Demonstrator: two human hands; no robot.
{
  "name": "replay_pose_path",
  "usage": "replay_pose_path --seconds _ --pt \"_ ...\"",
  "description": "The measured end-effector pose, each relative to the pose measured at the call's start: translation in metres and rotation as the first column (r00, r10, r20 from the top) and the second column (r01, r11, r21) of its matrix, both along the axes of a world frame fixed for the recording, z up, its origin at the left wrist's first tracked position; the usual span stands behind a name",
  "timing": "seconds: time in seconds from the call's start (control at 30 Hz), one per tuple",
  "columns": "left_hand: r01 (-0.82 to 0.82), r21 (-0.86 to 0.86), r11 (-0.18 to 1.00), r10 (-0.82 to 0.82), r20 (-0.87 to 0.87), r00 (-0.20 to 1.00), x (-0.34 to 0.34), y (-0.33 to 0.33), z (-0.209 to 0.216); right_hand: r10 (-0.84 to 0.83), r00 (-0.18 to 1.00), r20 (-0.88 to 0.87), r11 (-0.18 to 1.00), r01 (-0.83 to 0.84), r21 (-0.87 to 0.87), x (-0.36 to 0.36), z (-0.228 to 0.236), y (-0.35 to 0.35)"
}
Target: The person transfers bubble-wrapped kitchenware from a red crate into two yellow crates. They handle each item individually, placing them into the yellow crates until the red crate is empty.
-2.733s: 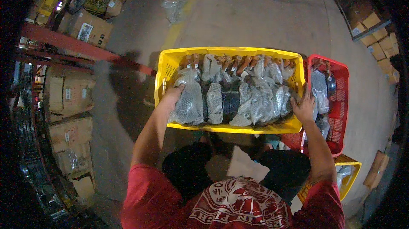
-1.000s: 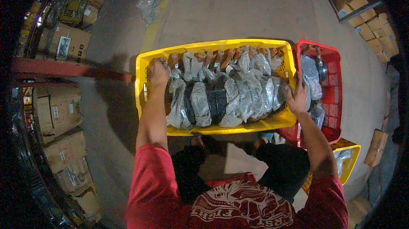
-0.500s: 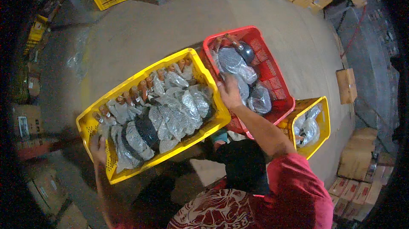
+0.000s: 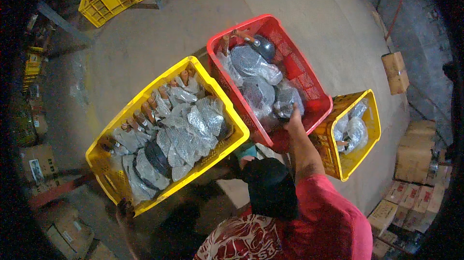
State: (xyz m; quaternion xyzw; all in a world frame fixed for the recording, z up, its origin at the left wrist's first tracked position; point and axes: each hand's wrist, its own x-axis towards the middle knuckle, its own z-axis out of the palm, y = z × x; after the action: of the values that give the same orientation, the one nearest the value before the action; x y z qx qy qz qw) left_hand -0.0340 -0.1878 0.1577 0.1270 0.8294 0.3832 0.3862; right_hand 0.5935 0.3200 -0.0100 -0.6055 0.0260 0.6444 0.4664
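My right hand (image 4: 294, 117) reaches into a red crate (image 4: 309, 83) and closes on a dark bubble-wrapped bundle (image 4: 288, 99), with most of the fingers hidden. Beside it in the crate lie bubble-wrapped round pans (image 4: 257, 91) and a bare black pan (image 4: 264, 48) with a wooden handle. My left hand (image 4: 125, 212) is in shadow at the lower left corner of a large yellow crate (image 4: 225, 99); its grip cannot be made out. Inside that crate stand several bubble-wrapped pieces (image 4: 186, 129), their wooden handles lined along the far side.
A smaller yellow crate (image 4: 372, 129) with wrapped pieces stands right of the red one. Another yellow crate (image 4: 116, 1) sits at the far left by a metal post. Cardboard boxes (image 4: 413, 151) line the right side; more boxes (image 4: 43, 163) stand on the left.
My right hand has left the side between the yellow and red crates and gone further right, onto the dark wrapped bundle. My left hand has slid down to the yellow crate's near corner.
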Motion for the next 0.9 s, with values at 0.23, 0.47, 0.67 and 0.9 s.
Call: replay_pose_path --seconds 0.23,0.47,0.67,0.9 --pt "0.012 -0.189 0.982 -0.009 0.018 1.000 0.006 0.017 -0.001 -0.154 0.964 0.217 0.988 0.157 0.004 0.023 -0.049 0.035" --pt "0.117 -0.122 0.986 -0.134 -0.141 0.981 0.008 0.017 -0.011 -0.127 0.992 -0.026 0.971 0.130 0.200 0.002 0.005 0.028" --pt "0.041 -0.034 0.999 -0.047 -0.204 0.978 0.005 0.004 -0.028 -0.117 0.993 -0.029 0.948 0.120 0.293 -0.029 0.043 0.029" --pt "-0.004 0.031 0.999 0.013 -0.268 0.963 0.011 0.010 -0.008 -0.271 0.945 -0.184 0.909 0.314 0.274 -0.024 0.030 0.027"
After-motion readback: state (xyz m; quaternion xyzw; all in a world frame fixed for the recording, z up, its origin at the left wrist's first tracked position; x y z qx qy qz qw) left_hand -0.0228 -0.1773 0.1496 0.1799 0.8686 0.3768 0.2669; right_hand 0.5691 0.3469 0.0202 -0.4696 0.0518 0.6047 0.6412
